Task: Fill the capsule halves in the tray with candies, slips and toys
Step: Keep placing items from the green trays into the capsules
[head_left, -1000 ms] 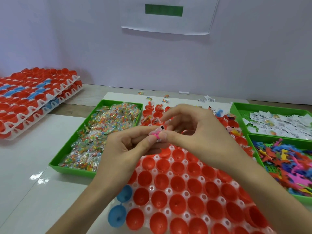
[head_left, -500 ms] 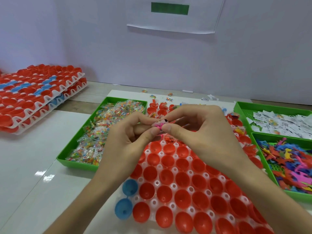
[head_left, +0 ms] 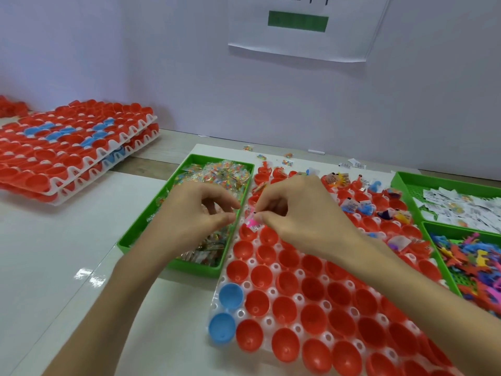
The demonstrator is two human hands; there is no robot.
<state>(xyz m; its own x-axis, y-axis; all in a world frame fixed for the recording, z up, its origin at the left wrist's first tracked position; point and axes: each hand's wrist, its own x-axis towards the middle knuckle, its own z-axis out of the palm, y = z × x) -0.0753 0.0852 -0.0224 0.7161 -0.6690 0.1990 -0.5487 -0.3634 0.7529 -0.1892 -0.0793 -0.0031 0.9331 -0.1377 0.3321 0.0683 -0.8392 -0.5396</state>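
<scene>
Two hands were joined on one pink toy half a second ago; now they are parted. The pink toy point(head_left: 251, 223), with a slip against it, is pinched only by the right hand point(head_left: 301, 213), just above a red capsule half at the left edge of the tray point(head_left: 276, 267). The left hand point(head_left: 195, 215) is held over the green candy tray point(head_left: 141, 236), fingers loosely curled, nothing gripped. A white table point(head_left: 67, 253) and a pale wall point(head_left: 162, 63) are seen; other capsule trays point(head_left: 67, 147) are stacked at far left.

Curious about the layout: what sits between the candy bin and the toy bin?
The white tray of red capsule halves, some already filled; the head view shows it.
</scene>
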